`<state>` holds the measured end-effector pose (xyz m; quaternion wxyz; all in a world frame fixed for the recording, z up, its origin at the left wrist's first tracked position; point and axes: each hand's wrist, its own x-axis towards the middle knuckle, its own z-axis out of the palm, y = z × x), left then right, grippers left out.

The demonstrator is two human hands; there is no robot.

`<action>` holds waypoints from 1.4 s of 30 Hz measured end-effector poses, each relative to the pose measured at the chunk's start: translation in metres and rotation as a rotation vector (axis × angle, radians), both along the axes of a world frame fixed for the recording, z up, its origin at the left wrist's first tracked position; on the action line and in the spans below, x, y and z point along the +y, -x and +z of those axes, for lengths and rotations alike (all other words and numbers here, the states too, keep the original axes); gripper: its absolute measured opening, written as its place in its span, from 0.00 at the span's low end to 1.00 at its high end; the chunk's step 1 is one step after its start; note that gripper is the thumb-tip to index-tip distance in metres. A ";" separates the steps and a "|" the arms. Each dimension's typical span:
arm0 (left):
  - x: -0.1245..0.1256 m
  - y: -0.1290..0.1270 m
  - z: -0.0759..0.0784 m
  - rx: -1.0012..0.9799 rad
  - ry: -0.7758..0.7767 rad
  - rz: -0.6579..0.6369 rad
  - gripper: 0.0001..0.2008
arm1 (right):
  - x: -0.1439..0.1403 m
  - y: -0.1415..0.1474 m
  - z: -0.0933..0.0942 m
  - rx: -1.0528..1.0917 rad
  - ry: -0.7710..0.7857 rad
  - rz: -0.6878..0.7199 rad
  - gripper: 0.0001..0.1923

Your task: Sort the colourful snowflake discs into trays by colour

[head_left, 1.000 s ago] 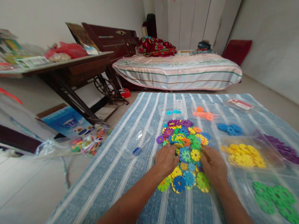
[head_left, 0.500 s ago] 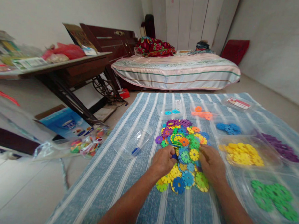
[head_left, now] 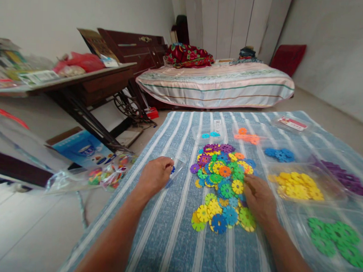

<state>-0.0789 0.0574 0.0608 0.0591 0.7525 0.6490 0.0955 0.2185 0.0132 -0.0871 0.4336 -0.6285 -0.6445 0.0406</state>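
My left hand (head_left: 156,175) is over the clear plastic box (head_left: 182,157) left of the pile. Its fingers are pinched on a dark blue notched disc (head_left: 173,169), partly covered by the fingertips. Much of that box is hidden behind the hand. My right hand (head_left: 260,199) rests against the right edge of a mixed heap of notched plastic discs (head_left: 225,172). Its fingers are curled together, and what they hold, if anything, is hidden. Yellow, green, blue, purple and orange discs overlap in the heap.
Clear boxes hold yellow discs (head_left: 299,185), green discs (head_left: 336,241), purple discs (head_left: 345,177), blue discs (head_left: 279,154), orange discs (head_left: 247,137) and light blue discs (head_left: 210,135). A lidded box (head_left: 293,124) sits at the far right. A striped cloth (head_left: 155,239) covers the table.
My left hand has moved left from the heap to the left box, carrying the dark blue disc. My right hand has stayed nearly in place by the heap.
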 end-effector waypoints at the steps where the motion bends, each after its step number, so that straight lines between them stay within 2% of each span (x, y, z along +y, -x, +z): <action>1: 0.003 0.005 0.003 0.064 0.023 0.017 0.08 | 0.000 0.000 0.000 0.000 0.003 0.002 0.14; 6: 0.007 0.015 0.003 0.254 0.156 0.062 0.08 | 0.000 0.000 0.000 -0.006 -0.014 -0.007 0.14; 11: 0.000 0.002 0.000 0.232 0.029 0.076 0.12 | 0.000 0.000 0.002 -0.015 -0.016 -0.007 0.14; 13: -0.007 -0.011 -0.005 0.146 0.038 -0.046 0.12 | 0.000 0.000 0.002 -0.013 -0.012 -0.010 0.14; 16: -0.019 -0.038 -0.019 0.059 0.179 -0.299 0.11 | 0.000 -0.001 0.001 -0.013 -0.001 -0.006 0.15; 18: -0.026 -0.057 -0.031 0.081 0.242 -0.353 0.10 | 0.000 -0.001 0.001 -0.010 -0.002 -0.005 0.14; 21: -0.032 -0.075 -0.046 0.154 0.287 -0.340 0.08 | 0.001 -0.001 0.001 -0.008 -0.026 -0.004 0.14; 24: -0.031 -0.080 -0.057 0.174 0.302 -0.352 0.08 | 0.001 -0.001 0.001 -0.010 -0.035 0.002 0.13; 28: -0.028 -0.078 -0.064 0.060 0.310 -0.371 0.06 | 0.001 0.000 0.001 -0.003 -0.016 0.005 0.14; 32: -0.028 -0.082 -0.070 -0.111 0.402 -0.299 0.05 | 0.001 -0.001 0.000 -0.003 -0.017 0.008 0.14; 35: -0.028 -0.083 -0.069 -0.276 0.453 -0.237 0.03 | 0.001 -0.001 0.000 -0.007 -0.021 0.001 0.14; 37: -0.026 -0.077 -0.060 -0.399 0.440 -0.209 0.02 | 0.000 -0.001 0.001 -0.009 -0.016 -0.001 0.14; 40: -0.014 -0.056 -0.037 -0.496 0.318 -0.147 0.02 | 0.000 0.000 0.001 -0.010 -0.007 -0.003 0.15; 42: 0.000 -0.035 -0.020 -0.464 0.188 -0.055 0.03 | 0.000 0.000 0.002 -0.011 -0.004 0.000 0.15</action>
